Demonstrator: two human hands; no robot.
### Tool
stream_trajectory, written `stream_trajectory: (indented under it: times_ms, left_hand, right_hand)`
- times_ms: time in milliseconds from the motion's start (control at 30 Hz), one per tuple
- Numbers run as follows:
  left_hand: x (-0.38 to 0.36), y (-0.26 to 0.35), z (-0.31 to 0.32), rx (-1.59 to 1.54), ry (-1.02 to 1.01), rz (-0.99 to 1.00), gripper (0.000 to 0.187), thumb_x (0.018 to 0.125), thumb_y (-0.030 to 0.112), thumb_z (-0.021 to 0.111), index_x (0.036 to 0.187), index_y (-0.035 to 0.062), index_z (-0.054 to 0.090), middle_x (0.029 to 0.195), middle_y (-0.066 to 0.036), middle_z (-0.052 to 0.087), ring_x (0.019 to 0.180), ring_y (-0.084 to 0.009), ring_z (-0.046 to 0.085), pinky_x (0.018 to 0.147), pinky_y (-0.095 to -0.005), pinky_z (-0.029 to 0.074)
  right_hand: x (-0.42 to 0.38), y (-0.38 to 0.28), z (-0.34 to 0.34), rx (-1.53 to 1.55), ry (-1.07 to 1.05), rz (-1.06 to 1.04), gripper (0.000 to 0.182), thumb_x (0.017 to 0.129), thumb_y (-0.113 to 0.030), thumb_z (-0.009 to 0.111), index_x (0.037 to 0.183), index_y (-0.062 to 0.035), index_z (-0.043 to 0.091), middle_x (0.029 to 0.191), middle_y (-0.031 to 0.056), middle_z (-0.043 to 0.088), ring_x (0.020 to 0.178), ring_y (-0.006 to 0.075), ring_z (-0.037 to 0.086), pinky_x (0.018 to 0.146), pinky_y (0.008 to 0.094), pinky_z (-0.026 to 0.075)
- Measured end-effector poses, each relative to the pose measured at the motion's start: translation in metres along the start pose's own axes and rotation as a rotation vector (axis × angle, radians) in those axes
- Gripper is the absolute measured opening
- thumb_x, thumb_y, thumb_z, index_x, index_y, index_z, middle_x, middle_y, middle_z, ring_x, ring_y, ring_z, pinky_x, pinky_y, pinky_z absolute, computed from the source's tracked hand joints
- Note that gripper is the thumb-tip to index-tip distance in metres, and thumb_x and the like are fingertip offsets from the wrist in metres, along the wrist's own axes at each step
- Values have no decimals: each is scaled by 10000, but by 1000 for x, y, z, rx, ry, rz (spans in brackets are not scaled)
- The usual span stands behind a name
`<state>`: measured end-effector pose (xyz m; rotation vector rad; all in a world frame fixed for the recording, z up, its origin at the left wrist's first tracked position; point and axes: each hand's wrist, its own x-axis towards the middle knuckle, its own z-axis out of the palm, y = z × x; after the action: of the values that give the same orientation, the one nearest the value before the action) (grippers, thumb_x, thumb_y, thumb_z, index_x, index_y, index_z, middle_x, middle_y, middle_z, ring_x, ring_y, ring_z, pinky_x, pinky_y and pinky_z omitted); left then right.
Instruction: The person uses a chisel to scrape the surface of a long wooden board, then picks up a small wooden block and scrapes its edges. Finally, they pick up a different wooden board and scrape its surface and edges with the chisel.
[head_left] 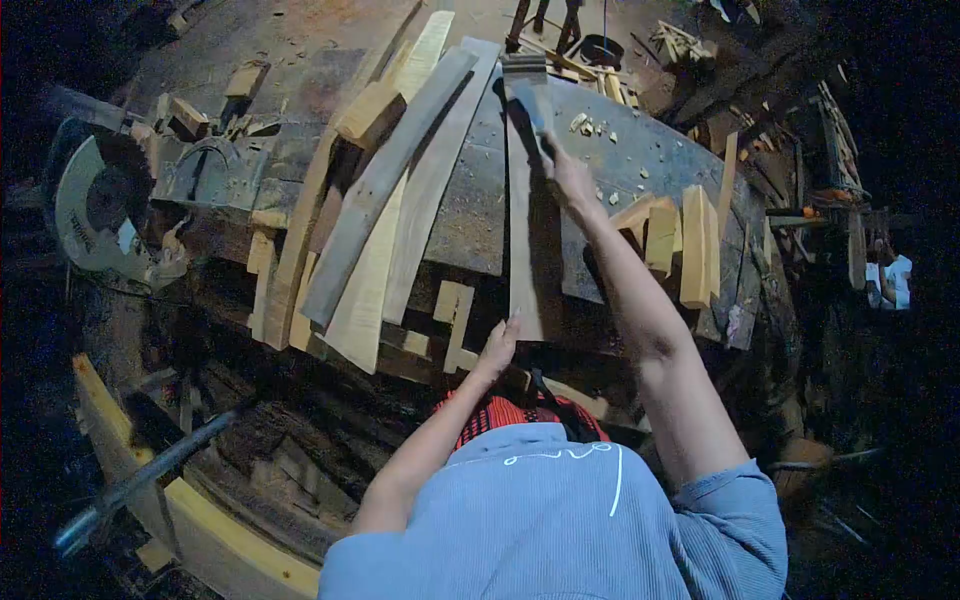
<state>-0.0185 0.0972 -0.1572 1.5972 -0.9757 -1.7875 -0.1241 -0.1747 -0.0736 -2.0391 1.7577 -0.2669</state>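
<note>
A long board lies lengthwise on the dark workbench, its near end jutting over the front edge. My left hand is closed on that near end at its left corner. Farther out, my right hand is wrapped round the dark handle of a hand tool with a wide, flat, bluish head. The head is over the far part of the board; its exact kind is hard to make out, as is whether it touches the wood.
Several long boards fan out at the left, overhanging the workbench. Wooden blocks stand at the right, wood chips lie beyond. A circular saw blade is at far left; a metal pipe crosses lower left. A person is far right.
</note>
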Motion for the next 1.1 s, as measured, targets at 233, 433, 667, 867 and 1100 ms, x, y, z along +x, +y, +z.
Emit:
stream_trajectory:
  times_ms: [233, 433, 667, 867, 1100]
  left_hand:
    - [-1, 18, -1, 96, 68, 5, 777, 816, 577, 317, 1251, -66, 273, 1213, -333, 338, 1182, -365, 321, 977, -328, 248]
    - [-7, 48, 16, 236, 389, 157, 765, 779, 410, 536, 1278, -35, 165, 1276, -279, 241, 1154, -384, 313, 962, -389, 263]
    - [-23, 85, 50, 647, 556, 246, 977, 650, 449, 656, 1305, 14, 76, 1276, -259, 171, 1140, -450, 235, 935, -493, 239]
    - [-20, 90, 54, 644, 530, 171, 1030, 591, 402, 702, 1313, 39, 63, 1206, -257, 231, 1068, -425, 307, 894, -475, 285]
    - [-16, 80, 32, 466, 425, 225, 1025, 562, 341, 717, 1308, 43, 79, 1155, -228, 291, 1012, -389, 395, 859, -424, 368]
  right_hand:
    - [-74, 42, -46, 478, 222, -96, 583, 820, -294, 511, 1292, -83, 242, 1039, 232, 528, 981, 326, 522, 811, 363, 404]
    - [-222, 83, -30, 422, 18, 150, 540, 793, -330, 556, 1189, 6, 407, 1107, 201, 518, 1030, 264, 513, 858, 308, 385]
    - [-317, 60, -14, 498, -28, 402, 503, 773, -331, 571, 1183, -75, 432, 776, 156, 582, 634, 213, 553, 615, 305, 428]
    - [-326, 58, -7, 498, -25, 336, 483, 775, -316, 573, 1183, -101, 429, 791, 167, 586, 670, 229, 581, 617, 311, 436]
    - [-330, 49, -21, 480, -56, 379, 474, 783, -296, 567, 1181, -82, 424, 860, 156, 599, 739, 252, 601, 657, 314, 447]
